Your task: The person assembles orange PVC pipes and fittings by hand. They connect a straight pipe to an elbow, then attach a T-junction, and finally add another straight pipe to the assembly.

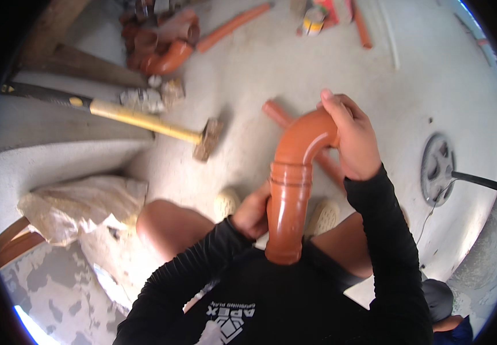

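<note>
We grip orange pipe elbow (295,172) upright before chest: right hand (354,140) clenched over upper bend, left hand (252,213) wrapped round lower socket. Sledgehammer (145,122) well left; bare concrete floor (294,63) ahead.

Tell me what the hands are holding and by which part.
An orange pipe elbow: the right hand grips its curved top end, the left hand its straight lower section.

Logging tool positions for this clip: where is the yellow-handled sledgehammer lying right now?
In the head view, the yellow-handled sledgehammer lies on the concrete floor at upper left, beyond the person's left knee, its head pointing toward the orange elbow pipe held in both hands.
</note>
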Action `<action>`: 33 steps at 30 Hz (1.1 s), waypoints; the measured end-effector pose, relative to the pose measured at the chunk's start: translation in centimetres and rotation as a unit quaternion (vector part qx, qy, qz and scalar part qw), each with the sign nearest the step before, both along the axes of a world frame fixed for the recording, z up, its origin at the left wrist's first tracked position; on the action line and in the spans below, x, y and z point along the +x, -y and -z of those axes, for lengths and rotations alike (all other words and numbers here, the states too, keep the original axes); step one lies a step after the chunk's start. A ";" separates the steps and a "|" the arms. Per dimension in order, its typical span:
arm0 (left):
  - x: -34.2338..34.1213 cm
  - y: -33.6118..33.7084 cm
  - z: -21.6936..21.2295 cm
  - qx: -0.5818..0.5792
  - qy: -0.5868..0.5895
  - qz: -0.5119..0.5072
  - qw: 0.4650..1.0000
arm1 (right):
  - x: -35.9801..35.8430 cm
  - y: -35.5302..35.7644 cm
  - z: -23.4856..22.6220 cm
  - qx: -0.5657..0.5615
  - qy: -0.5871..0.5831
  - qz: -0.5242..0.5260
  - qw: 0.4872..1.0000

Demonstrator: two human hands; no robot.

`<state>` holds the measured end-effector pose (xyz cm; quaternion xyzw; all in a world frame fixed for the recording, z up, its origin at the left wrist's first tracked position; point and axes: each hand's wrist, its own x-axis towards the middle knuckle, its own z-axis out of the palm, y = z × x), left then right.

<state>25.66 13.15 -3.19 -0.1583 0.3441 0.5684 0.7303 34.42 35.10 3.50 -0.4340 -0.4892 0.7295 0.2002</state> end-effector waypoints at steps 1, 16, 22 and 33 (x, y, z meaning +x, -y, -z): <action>1.4 2.7 0.3 0.018 0.033 0.008 0.999 | 1.1 1.9 0.8 -0.027 0.028 -0.017 0.999; 4.8 9.4 4.5 -0.028 0.185 0.033 0.982 | 3.9 6.8 6.1 -0.077 0.090 -0.051 0.992; 5.3 10.1 4.9 -0.022 0.189 0.021 0.981 | 3.2 8.0 5.8 -0.130 0.089 -0.027 0.987; 3.3 8.5 2.7 -0.016 0.139 0.069 0.988 | 2.2 9.2 4.8 0.034 0.152 0.011 0.988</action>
